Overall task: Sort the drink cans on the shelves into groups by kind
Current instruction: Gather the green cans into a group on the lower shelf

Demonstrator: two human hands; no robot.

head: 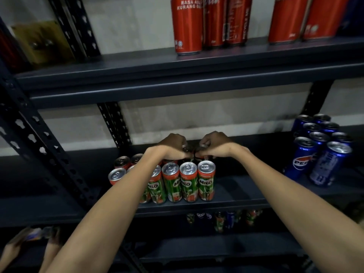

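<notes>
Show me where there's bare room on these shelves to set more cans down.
Middle shelf: a bare stretch between the Milo cans and the Pepsi cans, and dark bare shelf left of the Milo group. Top shelf: open left of the red cola cans. Crowded: behind the Milo front row, where both hands work.

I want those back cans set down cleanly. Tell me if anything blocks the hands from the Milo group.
Nothing visible does. The left hand and right hand each grip a can directly behind the Milo cans, right against the group.

Glossy metal cans (188,181) — matt dark painted steel shelf (236,191)
</notes>
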